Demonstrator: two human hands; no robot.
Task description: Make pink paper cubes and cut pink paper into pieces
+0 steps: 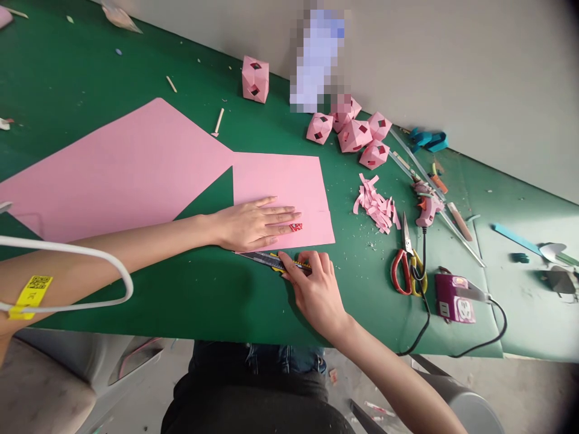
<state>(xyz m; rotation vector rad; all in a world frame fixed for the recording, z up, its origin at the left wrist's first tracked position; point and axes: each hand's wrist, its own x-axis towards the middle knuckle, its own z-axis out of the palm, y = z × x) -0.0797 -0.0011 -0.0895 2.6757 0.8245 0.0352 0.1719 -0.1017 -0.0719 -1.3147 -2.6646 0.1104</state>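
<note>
My left hand (253,226) lies flat with its fingers stretched out on a smaller pink paper sheet (280,181). A small red patterned piece shows at one fingertip. In my right hand (316,289) is a yellow and black utility knife (296,265), held just below the sheet's near edge. Its long dark blade points left, with the tip by the sheet's near left corner. A larger pink paper sheet (136,157) spreads to the left and meets the smaller one at a corner.
Several folded pink paper shapes (355,135) stand at the back. Paper strips (375,205), scissors (407,265), a pink glue gun (427,205) and a purple power socket (455,298) with cords lie right. A white cable (90,247) loops over my left arm.
</note>
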